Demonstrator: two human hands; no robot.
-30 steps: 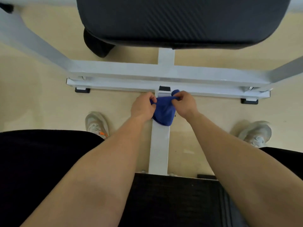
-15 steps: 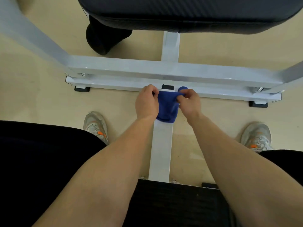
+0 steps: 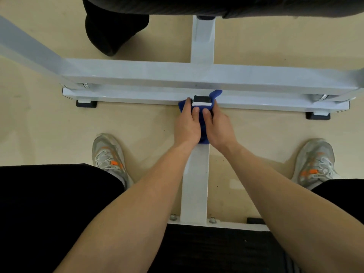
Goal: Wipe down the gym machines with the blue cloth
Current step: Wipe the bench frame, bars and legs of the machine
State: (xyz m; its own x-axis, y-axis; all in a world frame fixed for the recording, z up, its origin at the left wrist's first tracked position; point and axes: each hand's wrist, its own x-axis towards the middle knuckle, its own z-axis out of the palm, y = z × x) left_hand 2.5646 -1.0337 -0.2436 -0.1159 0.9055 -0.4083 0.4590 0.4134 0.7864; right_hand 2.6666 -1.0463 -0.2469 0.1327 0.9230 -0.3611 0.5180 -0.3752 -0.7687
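We had the blue cloth (image 3: 203, 137) draped over the white centre rail (image 3: 195, 184) of the machine, at the rail's far end, right where it met the low cross bar (image 3: 137, 97). Our left hand (image 3: 186, 128) and right hand (image 3: 219, 128) sat side by side on top of it, each with fingers curled down over the cloth and round the sides of the rail, thumbs pressed on top. A corner of cloth stuck up past the black end cap (image 3: 201, 99) on the right side. The rail's long axis ran straight from that cap back toward us, ending under the black seat pad (image 3: 216, 253) between our knees. So the bare length of rail lay on our side of the hands, not beyond them, and we judged the coming stroke to be a pull along that axis toward the seat. Neither hand was nearer; both were level on the cloth
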